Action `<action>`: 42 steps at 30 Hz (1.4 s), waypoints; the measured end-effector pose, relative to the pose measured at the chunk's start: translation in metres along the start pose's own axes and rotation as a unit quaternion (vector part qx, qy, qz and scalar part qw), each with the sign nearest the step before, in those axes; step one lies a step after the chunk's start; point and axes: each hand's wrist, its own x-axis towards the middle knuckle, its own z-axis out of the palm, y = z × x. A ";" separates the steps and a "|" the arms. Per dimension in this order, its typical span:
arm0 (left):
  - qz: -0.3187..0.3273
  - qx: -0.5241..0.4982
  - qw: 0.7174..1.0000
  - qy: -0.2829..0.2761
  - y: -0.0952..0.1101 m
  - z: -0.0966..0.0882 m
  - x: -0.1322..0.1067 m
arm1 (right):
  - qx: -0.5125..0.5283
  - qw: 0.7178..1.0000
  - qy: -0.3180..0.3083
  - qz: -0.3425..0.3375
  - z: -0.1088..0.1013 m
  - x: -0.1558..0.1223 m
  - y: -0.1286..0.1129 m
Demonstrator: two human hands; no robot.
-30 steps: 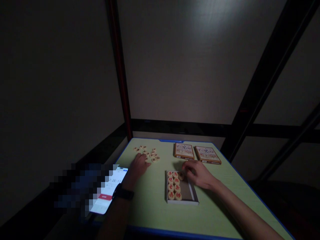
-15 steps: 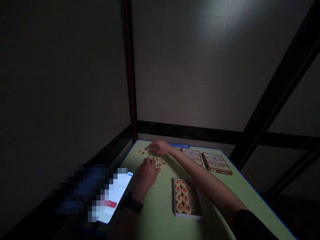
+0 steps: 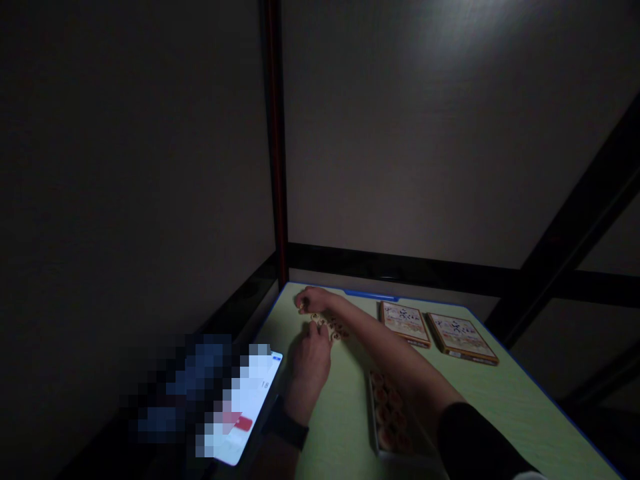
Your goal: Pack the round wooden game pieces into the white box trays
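- The right hand (image 3: 313, 300) is curling its fingers near the far left corner of the table (image 3: 345, 407); I cannot tell whether it is gripping anything
- Round pieces (image 3: 336, 331) are lying clustered beside both hands
- The left hand (image 3: 312, 355) is bending its fingers at their near side, its grip hard to tell
- The right forearm (image 3: 400, 355) is partly hiding an open box (image 3: 374, 419) holding other pieces (image 3: 384, 415)

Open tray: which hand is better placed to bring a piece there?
Probably the right hand: it seems to pinch a piece, and the tray lies by its forearm. The left hand is by the loose pieces.
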 end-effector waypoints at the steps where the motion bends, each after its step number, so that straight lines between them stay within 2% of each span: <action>1: 0.000 0.001 1.000 0.001 0.000 0.000 0.000 | 0.002 1.000 -0.003 0.003 -0.001 -0.004 0.004; 9: -0.009 0.003 1.000 0.019 0.000 0.001 0.002 | 0.019 0.999 -0.027 0.033 -0.001 -0.041 0.027; 22: -0.022 0.011 1.000 0.017 0.003 -0.009 0.000 | 0.005 0.994 -0.082 0.070 -0.025 -0.095 0.023; 27: -0.014 0.007 0.999 0.029 0.002 -0.005 0.001 | -0.053 0.994 -0.068 0.069 -0.023 -0.099 0.009; 32: -0.027 0.007 1.000 0.009 0.004 -0.009 0.000 | -0.094 0.991 -0.061 0.069 -0.024 -0.098 0.004; 37: -0.028 0.000 1.000 0.003 0.005 -0.009 0.001 | -0.108 0.991 -0.058 0.062 -0.027 -0.088 0.003; 42: -0.027 -0.012 0.999 0.019 0.002 -0.003 0.002 | -0.114 0.989 -0.070 0.058 -0.020 -0.077 -0.004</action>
